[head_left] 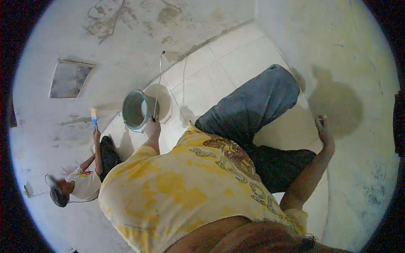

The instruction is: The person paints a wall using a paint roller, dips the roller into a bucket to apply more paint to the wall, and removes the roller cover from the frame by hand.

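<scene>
My left hand [153, 127] is closed around the dark grip of a thin metal rod [160, 78], which points away from me and ends in a small dark tip. Right beside that hand hangs or stands a grey-green bucket [135, 110] with a light blue wire handle; whether the same fingers also hold its handle or rim I cannot tell. My right hand [325, 130] is raised at the right wall, fingers stretched out and apparently touching it, with nothing seen in them.
At the left, another person [86, 183] holds a blue-handled paintbrush [94, 117] up to the stained left wall [114, 50]. A framed grey panel [71, 79] is set in that wall. Pale tiles [211, 80] cover the floor between it and the right wall [358, 160].
</scene>
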Action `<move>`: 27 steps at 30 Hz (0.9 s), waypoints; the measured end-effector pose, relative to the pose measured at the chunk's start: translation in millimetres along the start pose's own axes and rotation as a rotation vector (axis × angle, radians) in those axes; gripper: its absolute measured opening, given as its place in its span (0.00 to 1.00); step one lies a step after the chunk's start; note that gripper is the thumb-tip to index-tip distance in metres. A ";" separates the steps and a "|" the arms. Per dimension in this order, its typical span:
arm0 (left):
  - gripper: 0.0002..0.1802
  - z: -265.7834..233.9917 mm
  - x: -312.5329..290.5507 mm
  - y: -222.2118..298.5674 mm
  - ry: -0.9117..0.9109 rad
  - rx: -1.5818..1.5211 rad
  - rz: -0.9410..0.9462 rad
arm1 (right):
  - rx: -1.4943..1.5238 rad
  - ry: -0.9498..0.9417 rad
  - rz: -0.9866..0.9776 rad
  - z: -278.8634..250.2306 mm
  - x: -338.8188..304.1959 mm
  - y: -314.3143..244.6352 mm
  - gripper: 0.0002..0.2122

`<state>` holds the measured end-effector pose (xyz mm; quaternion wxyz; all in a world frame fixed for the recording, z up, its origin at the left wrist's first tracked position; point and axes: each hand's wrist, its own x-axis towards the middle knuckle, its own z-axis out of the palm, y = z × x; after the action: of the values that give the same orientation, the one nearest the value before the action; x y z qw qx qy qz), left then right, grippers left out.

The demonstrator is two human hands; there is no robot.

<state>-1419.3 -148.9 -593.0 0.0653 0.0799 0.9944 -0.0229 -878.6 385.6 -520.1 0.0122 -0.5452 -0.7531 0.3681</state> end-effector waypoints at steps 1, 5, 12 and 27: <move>0.25 3.8 1.4 5.7 0.031 -0.014 0.018 | -0.001 -0.006 -0.044 0.9 -0.4 -0.7 0.20; 0.28 19.5 20.7 34.2 -0.061 -0.046 0.023 | 0.008 0.012 -0.007 3.8 -3.6 -5.3 0.18; 0.26 40.5 66.9 139.8 -0.288 -0.334 0.259 | 0.036 -0.019 0.003 2.4 1.8 -4.7 0.20; 0.18 46.5 89.7 133.4 -0.357 -0.649 0.151 | 0.011 -0.043 0.109 -5.8 -3.5 -18.7 0.20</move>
<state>-1479.6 -6.0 -655.7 0.2608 0.1229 0.9142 0.2848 -889.9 383.3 -504.0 -0.0210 -0.5770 -0.7204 0.3842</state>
